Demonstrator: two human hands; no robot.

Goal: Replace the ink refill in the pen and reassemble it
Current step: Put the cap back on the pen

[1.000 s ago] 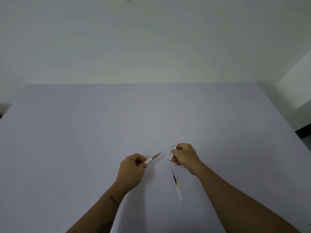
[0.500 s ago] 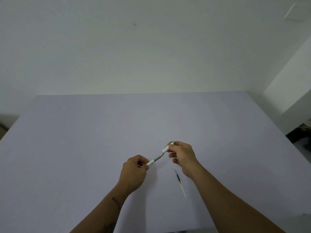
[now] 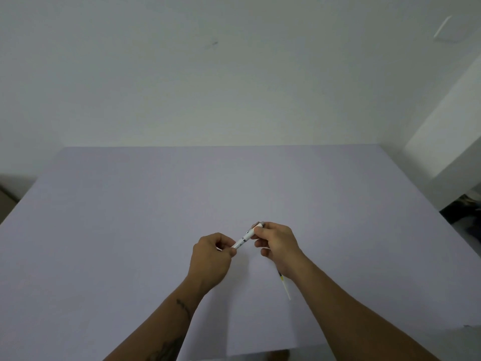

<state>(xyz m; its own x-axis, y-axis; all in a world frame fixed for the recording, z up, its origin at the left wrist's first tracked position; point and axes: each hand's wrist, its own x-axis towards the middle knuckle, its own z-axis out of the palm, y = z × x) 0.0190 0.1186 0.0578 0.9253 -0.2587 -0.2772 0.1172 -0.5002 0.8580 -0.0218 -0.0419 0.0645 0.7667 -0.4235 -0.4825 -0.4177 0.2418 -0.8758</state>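
A white pen (image 3: 246, 237) with a thin metal ring at its middle is held slanted between both hands, just above the table. My left hand (image 3: 212, 259) pinches its lower end; my right hand (image 3: 277, 244) grips its upper end, where a clip shows. The two halves meet at the ring with no gap visible. A loose ink refill (image 3: 285, 285), thin and white with a yellow and black band, lies on the table below my right wrist, partly hidden by it.
A wide pale lavender table (image 3: 156, 204) fills the view, backed by a white wall. Its right edge drops off near a dark floor area (image 3: 466, 212). The near edge lies just below my forearms.
The two pen halves, held apart a second ago with a silver tip showing, have come together into one body. My hands have moved closer to each other.
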